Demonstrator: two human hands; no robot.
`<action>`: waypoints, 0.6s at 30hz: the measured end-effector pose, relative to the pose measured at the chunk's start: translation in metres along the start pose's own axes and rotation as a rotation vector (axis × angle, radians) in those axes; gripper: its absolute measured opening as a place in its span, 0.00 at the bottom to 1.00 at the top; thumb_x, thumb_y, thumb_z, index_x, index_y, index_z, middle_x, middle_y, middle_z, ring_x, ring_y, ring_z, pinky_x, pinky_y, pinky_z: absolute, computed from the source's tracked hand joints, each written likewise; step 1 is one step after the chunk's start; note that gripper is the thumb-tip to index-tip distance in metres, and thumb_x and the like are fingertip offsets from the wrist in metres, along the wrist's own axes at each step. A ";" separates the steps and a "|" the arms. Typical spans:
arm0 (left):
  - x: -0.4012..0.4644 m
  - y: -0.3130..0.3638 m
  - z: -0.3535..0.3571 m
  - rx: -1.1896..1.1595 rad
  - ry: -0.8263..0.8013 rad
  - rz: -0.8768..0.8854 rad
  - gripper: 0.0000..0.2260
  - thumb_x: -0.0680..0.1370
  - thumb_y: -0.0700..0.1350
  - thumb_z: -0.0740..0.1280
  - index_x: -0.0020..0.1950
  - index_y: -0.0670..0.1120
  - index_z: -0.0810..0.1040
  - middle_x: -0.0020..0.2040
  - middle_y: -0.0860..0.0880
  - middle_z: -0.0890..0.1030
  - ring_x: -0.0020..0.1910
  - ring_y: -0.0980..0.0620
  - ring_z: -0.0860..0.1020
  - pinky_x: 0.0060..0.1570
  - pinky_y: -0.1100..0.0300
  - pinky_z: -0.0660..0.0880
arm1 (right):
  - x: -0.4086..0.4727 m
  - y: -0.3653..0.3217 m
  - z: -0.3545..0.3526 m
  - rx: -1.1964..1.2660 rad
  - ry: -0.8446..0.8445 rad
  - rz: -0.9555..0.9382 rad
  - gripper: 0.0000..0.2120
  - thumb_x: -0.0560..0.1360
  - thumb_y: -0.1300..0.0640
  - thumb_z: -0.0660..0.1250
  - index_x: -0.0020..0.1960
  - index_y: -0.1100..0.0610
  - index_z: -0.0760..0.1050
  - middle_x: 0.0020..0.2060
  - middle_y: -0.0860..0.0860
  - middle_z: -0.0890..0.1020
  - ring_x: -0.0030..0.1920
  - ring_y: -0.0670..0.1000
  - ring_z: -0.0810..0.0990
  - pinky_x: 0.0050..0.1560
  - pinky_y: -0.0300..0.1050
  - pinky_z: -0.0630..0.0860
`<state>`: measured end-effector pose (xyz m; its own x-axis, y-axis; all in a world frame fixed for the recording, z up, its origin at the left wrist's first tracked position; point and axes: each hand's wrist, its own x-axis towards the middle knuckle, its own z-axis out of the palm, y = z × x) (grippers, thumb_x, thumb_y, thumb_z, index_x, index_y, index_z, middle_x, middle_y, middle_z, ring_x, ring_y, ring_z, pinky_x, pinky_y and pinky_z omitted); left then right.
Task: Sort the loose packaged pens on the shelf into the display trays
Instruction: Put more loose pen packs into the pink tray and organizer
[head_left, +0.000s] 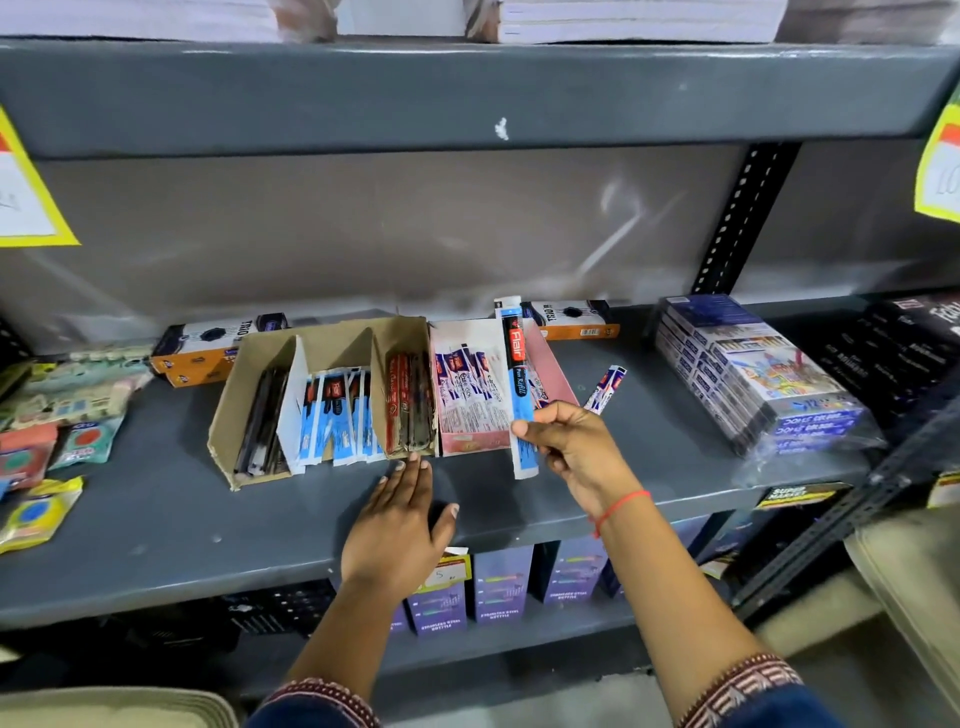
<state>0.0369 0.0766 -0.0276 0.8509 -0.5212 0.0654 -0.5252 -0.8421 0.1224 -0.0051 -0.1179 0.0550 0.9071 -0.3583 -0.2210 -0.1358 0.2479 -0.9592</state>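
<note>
My right hand (569, 447) holds a long blue, black and red pen refill pack (518, 384) upright in front of the pink display tray (553, 371). My left hand (402, 525) lies flat and open on the grey shelf (156, 519), fingertips at the front edge of the brown cardboard tray (228, 410). That brown tray has compartments with dark pens, blue packs (337, 415) and red pens (410, 410). The pink tray holds white and blue packs (467, 384). One loose pack (605, 389) lies on the shelf to the right of the pink tray.
Orange and black boxes (571, 319) stand behind the trays. A wrapped stack of colour-pencil boxes (753, 374) sits at the right, dark boxes (904, 343) beyond it. Eraser packets (62, 415) lie at the left. Purple boxes (498, 582) fill the shelf below.
</note>
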 end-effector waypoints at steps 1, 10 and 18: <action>-0.001 -0.001 0.000 -0.002 0.002 -0.002 0.54 0.59 0.71 0.18 0.77 0.44 0.46 0.77 0.48 0.47 0.75 0.53 0.44 0.66 0.63 0.35 | -0.001 0.000 0.003 -0.024 -0.006 0.008 0.12 0.70 0.69 0.71 0.32 0.58 0.72 0.19 0.44 0.77 0.18 0.38 0.68 0.18 0.30 0.60; -0.032 -0.036 -0.006 -0.053 0.079 -0.054 0.48 0.67 0.69 0.24 0.76 0.45 0.56 0.76 0.50 0.55 0.75 0.53 0.53 0.67 0.63 0.42 | 0.001 -0.004 0.075 -0.191 -0.104 -0.014 0.10 0.70 0.73 0.68 0.37 0.60 0.75 0.15 0.43 0.77 0.17 0.37 0.71 0.24 0.29 0.68; -0.051 -0.090 -0.010 -0.143 0.177 -0.211 0.34 0.81 0.59 0.40 0.57 0.40 0.81 0.57 0.44 0.81 0.54 0.47 0.80 0.59 0.59 0.66 | 0.015 0.024 0.178 -0.718 -0.047 -0.123 0.12 0.71 0.67 0.65 0.37 0.50 0.73 0.46 0.59 0.82 0.42 0.56 0.81 0.47 0.45 0.77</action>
<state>0.0413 0.1805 -0.0321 0.9360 -0.2940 0.1936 -0.3408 -0.8948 0.2885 0.0762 0.0424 0.0600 0.9465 -0.3024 -0.1122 -0.2452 -0.4487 -0.8594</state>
